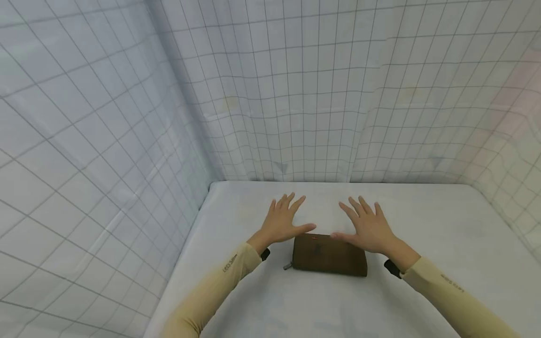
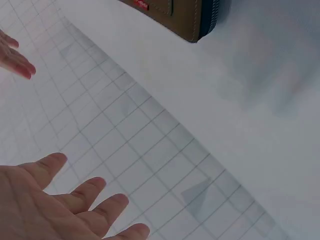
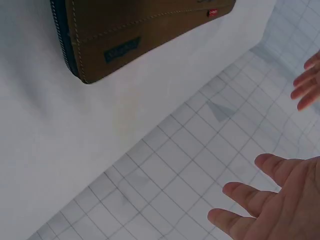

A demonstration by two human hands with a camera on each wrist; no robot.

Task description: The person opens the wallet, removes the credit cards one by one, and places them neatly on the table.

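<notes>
Head view, read as a clock with 12 straight ahead, showed pale yellow sleeves (image 1: 211, 287) nearest, at 8 and 4 o'clock, each with a black wristband (image 1: 392, 269) at its cuff. At the hub lay the brown wallet (image 1: 326, 259), flat on the white table (image 1: 236, 225), its zipper pull (image 1: 288, 266) sticking out at 8 o'clock and a small red tag (image 1: 314, 238) near its far edge. The left hand (image 1: 281, 224) hung at 10 o'clock, released, fingers spread and gripping nothing; the right hand (image 1: 372, 231) at 2 o'clock was likewise free and splayed. Both thumbs pointed inward by the wallet's far edge, the right thumb overlapping it from this angle, though whether it touched could not be told. Wrist views put the other visible fingers well apart from the wallet. Good handling, in my judgement, called for keeping the 2 hands level and matched, lowering the palms to the short ends at 9 and 3 o'clock, staying clear of the zipper pull so it would not snag, and pressing gently, since the wallet seemed likely to give under a hard squeeze. Past the table's back edge, at 12 o'clock, rose a white gridded sheet (image 1: 296, 94).
</notes>
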